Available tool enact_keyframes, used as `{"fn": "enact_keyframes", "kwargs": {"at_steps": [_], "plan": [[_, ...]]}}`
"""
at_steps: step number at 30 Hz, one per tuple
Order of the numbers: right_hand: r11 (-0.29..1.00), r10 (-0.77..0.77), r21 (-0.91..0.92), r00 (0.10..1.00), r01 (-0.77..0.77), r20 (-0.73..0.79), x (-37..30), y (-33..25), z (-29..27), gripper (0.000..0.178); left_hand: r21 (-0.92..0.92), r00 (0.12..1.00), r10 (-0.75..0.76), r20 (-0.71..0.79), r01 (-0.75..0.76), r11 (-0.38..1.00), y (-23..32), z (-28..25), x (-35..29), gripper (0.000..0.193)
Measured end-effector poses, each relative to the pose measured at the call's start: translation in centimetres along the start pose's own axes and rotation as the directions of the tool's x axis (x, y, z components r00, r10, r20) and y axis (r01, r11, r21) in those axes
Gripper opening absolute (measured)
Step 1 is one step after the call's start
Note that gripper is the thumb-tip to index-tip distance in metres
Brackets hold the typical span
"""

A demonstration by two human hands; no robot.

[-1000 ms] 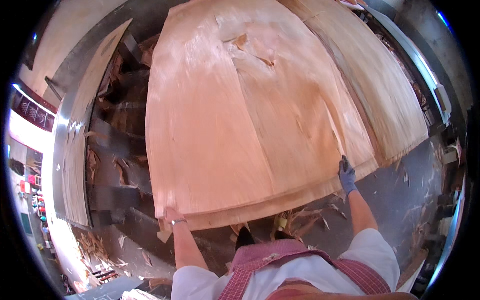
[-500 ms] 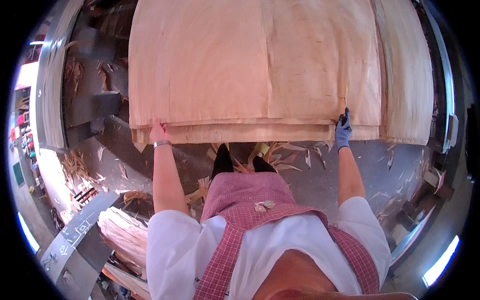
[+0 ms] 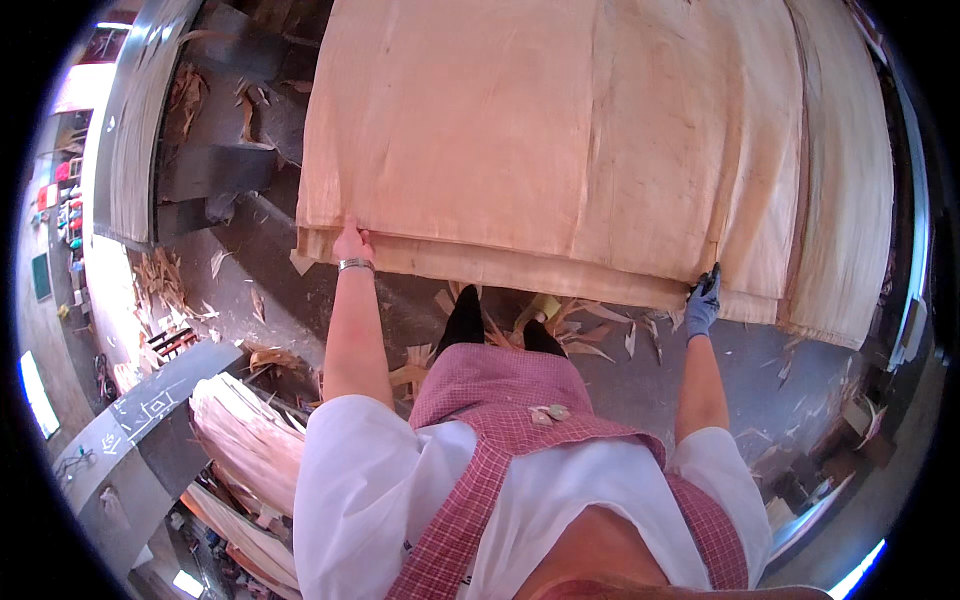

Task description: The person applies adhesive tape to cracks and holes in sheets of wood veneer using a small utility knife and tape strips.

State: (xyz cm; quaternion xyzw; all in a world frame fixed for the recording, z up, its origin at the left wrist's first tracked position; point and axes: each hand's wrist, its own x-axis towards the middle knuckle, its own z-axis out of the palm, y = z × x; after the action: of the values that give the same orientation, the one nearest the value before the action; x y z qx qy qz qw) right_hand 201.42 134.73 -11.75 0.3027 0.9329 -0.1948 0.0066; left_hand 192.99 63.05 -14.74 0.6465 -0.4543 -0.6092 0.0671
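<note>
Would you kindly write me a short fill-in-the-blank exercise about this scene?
1. The right hand wears a ____.
2. The left hand grips the near ____ of the top wooden sheet.
3. The shirt under the checked apron is coloured ____.
4. Wood scraps litter the grey ____.

Missing words: glove; edge; white; floor.

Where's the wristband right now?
In the head view, left of centre: the wristband is around the left wrist, just below the left hand holding the near edge of the top wood sheet.
</note>
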Motion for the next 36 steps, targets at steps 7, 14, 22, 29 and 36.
{"fn": "enact_keyframes", "kwargs": {"at_steps": [7,14,22,29,36], "plan": [[0.998,-0.056,0.038,0.998,0.057,-0.029,0.6,1.3,0.2,0.047,-0.286,0.927,0.368,-0.071,-0.373,0.883,1.1,-0.6,0.7,0.024],[0.996,0.007,0.092,1.0,-0.009,0.017,0.3,1.1,0.4,0.048,-0.343,0.945,0.294,-0.145,-0.327,0.881,5.6,-1.2,1.4,0.03],[0.996,-0.054,0.068,0.998,0.055,-0.012,0.1,-0.5,0.5,0.05,-0.083,0.98,0.196,-0.023,-0.198,0.977,6.7,-6.4,14.4,0.044],[0.992,-0.05,0.104,0.986,0.067,-0.157,0.5,0.6,1.5,0.045,0.237,0.892,-0.016,0.453,-0.103,0.966,6.1,-5.1,14.6,0.049],[0.975,0.162,0.175,0.978,-0.139,-0.127,-0.6,-1.9,-0.1,0.043,0.372,0.912,0.173,0.373,-0.318,0.872,8.0,-5.0,15.1,0.024]]}}
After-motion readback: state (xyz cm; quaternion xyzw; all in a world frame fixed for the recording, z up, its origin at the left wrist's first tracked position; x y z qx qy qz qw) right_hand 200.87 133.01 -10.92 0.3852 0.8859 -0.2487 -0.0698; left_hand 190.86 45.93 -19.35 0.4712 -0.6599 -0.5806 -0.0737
